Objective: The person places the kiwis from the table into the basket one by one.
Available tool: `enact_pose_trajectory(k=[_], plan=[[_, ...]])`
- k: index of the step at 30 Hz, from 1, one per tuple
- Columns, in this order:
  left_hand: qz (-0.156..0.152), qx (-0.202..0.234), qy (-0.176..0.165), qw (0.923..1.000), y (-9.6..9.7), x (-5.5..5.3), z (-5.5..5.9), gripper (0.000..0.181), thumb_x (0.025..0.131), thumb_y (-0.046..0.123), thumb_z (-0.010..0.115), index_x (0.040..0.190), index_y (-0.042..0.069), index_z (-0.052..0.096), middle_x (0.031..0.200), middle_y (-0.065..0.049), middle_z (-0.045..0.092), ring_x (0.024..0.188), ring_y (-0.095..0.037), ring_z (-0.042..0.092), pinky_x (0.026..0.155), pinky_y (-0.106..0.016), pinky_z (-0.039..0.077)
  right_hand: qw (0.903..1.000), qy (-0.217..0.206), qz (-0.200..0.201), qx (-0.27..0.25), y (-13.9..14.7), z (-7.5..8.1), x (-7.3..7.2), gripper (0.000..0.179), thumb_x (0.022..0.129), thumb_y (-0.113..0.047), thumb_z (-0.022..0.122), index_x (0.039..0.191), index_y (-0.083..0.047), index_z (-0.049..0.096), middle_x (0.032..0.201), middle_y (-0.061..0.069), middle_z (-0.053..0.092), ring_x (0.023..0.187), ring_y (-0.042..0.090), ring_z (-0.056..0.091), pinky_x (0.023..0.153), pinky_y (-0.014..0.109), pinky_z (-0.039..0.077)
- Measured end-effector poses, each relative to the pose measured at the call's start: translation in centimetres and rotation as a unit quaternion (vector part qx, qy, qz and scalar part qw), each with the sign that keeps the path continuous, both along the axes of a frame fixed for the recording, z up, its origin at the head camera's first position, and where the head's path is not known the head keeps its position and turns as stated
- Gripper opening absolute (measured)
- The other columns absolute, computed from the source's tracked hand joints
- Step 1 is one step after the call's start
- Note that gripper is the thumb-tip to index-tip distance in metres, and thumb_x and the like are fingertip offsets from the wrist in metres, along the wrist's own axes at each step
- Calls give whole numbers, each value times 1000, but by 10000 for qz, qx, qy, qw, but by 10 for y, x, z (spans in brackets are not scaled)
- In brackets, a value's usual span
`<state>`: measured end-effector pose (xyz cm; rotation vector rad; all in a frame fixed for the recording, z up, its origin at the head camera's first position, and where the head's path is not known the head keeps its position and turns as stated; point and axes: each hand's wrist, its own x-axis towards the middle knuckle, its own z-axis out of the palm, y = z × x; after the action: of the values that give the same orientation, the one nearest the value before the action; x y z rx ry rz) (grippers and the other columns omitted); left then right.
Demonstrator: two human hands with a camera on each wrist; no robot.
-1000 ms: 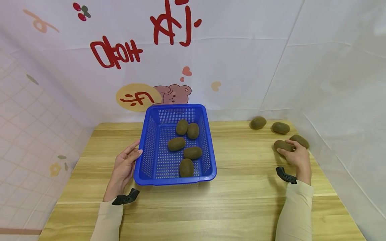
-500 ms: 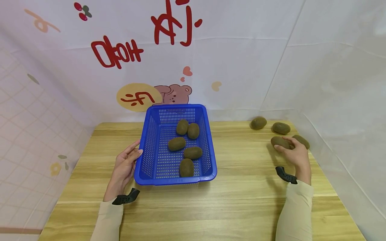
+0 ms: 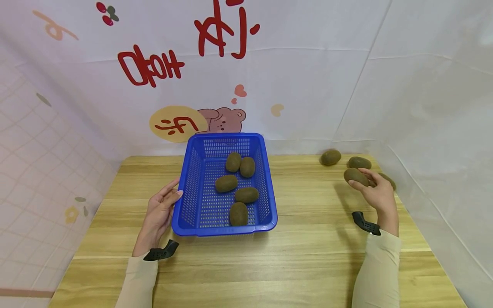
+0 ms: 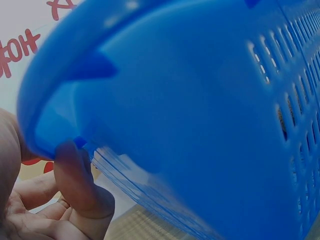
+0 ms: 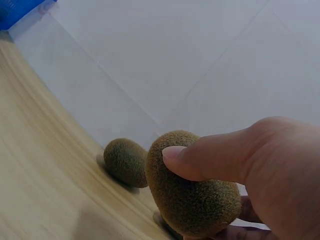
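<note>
My left hand (image 3: 158, 214) grips the left rim of a blue plastic basket (image 3: 224, 232), with the thumb over the rim and fingers curled beneath it in the left wrist view. Several brown kiwis lie inside, among them one kiwi (image 3: 239, 214) near the front wall. At the right, my right hand (image 3: 379, 192) pinches a fuzzy kiwi (image 5: 192, 200) between thumb and fingers, held above the table with its shadow below. Behind it on the table lie a kiwi (image 3: 330, 157) and another kiwi (image 3: 359, 162). A third kiwi (image 3: 389, 181) is partly hidden by the right hand.
The wooden table (image 3: 304, 256) meets a white printed cloth (image 3: 308, 85) at its back edge. More hanging cloth borders the table's left and right sides. A black wrist strap (image 3: 366, 224) sits on each forearm.
The right hand has lifted the kiwi off the table and moved it slightly up and left, away from the kiwi beside it. The left hand and basket stay put.
</note>
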<state>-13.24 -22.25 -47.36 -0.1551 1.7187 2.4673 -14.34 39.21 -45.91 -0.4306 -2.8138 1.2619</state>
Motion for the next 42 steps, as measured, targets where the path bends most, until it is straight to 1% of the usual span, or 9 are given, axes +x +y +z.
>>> enact_pose_trajectory(k=[5,7,9,12,15,21,26,36,42], plan=[[-36,-13,32,10000,0,0,0,65,100,7,65,157,-2,34,100,2,67,82,-7,74,71,-21,64,10000,3,6,-95,-5,5,0,83,93,-57,69,159,-18,39,159,23,42,145,50,39,110,62,43],[-31,-33,32,10000,0,0,0,66,100,7,65,157,-2,34,99,2,67,82,-7,73,71,-21,64,9999,38,11,-120,-8,8,0,82,92,-57,69,159,-20,40,158,21,43,143,47,42,104,55,48],[-20,-43,25,10000,0,-1,0,66,100,7,65,157,-2,34,99,2,67,82,-6,73,72,-22,64,9999,99,29,-89,-11,10,-1,80,92,-57,69,158,-21,41,157,20,45,139,44,46,96,42,51],[10,-62,20,10000,1,-1,0,65,100,7,65,157,-2,35,99,3,66,82,-6,73,73,-22,64,9997,221,94,-54,-17,14,-2,78,92,-57,70,157,-23,43,155,19,48,134,39,51,85,26,49],[30,-25,26,10000,1,-1,0,65,100,6,65,157,-2,35,97,3,67,81,-6,73,71,-21,64,9993,327,173,1,-23,16,-3,76,92,-56,70,156,-23,45,153,18,50,132,35,52,80,19,49],[58,6,14,10000,1,-1,-1,65,100,6,66,157,-2,36,96,3,67,79,-7,72,66,-20,63,9983,479,320,93,-34,19,-5,74,93,-53,71,155,-19,47,149,19,54,127,34,55,75,14,50],[66,-36,-25,10000,1,-1,-1,66,99,7,67,157,-1,36,97,3,67,78,-6,72,63,-18,62,9976,509,471,76,-41,21,-7,74,94,-51,71,155,-18,46,149,19,54,128,39,55,76,13,48],[43,-27,18,10000,1,-1,-1,65,100,6,66,157,-2,35,99,2,67,82,-7,73,70,-21,63,9969,522,557,-171,-59,19,-14,72,91,-53,73,153,-24,49,148,16,55,128,35,57,83,18,51],[37,24,-11,10000,1,-1,-1,66,99,6,66,157,-1,35,99,2,67,82,-8,73,70,-21,64,9946,635,733,-359,-71,21,-15,69,92,-49,74,152,-24,50,146,14,55,124,34,59,82,13,50]])
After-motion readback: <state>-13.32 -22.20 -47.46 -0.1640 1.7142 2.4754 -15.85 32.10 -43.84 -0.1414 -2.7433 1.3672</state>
